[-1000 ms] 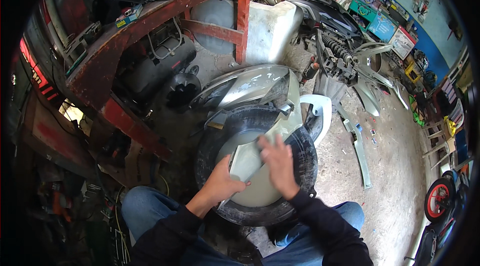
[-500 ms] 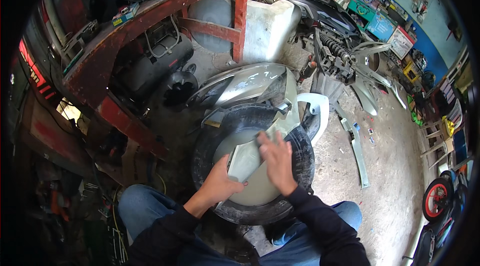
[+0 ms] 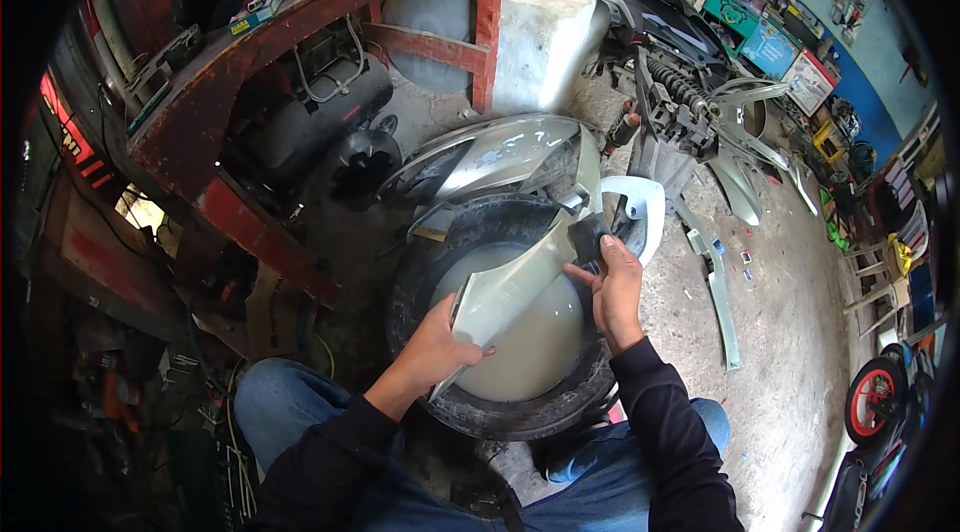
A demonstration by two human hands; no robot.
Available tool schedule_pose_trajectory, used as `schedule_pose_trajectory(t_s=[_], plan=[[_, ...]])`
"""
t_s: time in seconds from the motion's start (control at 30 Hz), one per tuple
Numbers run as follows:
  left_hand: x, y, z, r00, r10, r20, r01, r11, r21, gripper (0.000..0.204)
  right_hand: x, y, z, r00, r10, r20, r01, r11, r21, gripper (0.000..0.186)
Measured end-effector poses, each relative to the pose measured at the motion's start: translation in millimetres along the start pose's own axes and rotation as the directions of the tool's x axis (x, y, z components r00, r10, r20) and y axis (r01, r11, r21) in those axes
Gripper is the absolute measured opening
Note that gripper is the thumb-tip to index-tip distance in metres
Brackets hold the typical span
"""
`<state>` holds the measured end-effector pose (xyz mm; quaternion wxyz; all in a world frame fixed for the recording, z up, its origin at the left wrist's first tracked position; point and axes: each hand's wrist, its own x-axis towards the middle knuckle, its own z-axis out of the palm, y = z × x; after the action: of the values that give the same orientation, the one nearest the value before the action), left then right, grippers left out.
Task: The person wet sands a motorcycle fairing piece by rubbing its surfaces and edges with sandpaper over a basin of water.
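panel [image 3: 513, 286]: long axis diagonal, far end rightward

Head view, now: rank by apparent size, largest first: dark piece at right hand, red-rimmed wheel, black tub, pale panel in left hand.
1. Black tub, partly covered
2. Pale panel
3. Red-rimmed wheel
4. Dark piece

Wheel looks farther off, so its true rank is unsure.

Pale light washes the floor [image 3: 775, 352] at frame right, while the lower left lies in shadow; glare whitens the block [image 3: 540, 57] at upper centre; edges bend, corners go black
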<state>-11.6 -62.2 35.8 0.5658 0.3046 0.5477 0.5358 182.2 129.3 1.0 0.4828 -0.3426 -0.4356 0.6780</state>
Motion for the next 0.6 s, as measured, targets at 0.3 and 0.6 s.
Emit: schedule_pose_trajectory(t_s=[0.3,0.6], plan=[[0.9,2.5,5.1,0.999,-0.012,0.038,0.014,0.998,-0.068,0.08,-62.6,2.7,40.8,0.652,-0.398,0.646,0.758,0.346,-0.552,0.02],[0.0,-4.8,6.0,1.0,0.024,0.018,-0.025,0.996,0.081,0.077,-55.8,2.3,33.7,0.657,-0.39,0.645,0.754,0.316,-0.576,0.018]])
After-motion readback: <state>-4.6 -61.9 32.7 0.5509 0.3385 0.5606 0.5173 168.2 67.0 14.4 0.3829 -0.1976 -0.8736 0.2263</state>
